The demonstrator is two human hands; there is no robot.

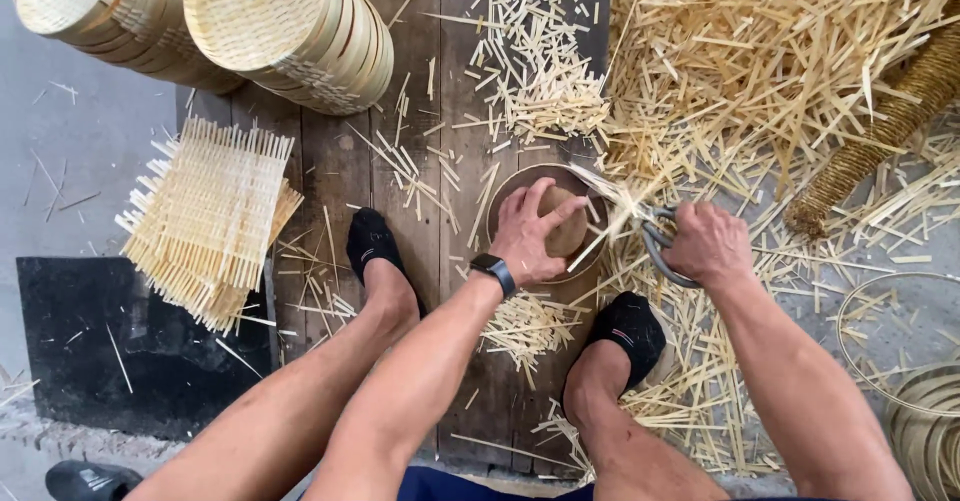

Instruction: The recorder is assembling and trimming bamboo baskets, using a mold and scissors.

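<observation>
Both bare forearms reach forward and down between the knees. The left hand lies palm-down with its fingers spread and curled, thumb pointing right; a dark watch sits on that wrist. The right hand is closed in a fist, knuckles up, just right of the left. Feet in black socks flank the arms.

Basket workshop: bamboo offcuts, stacked woven trays.
</observation>
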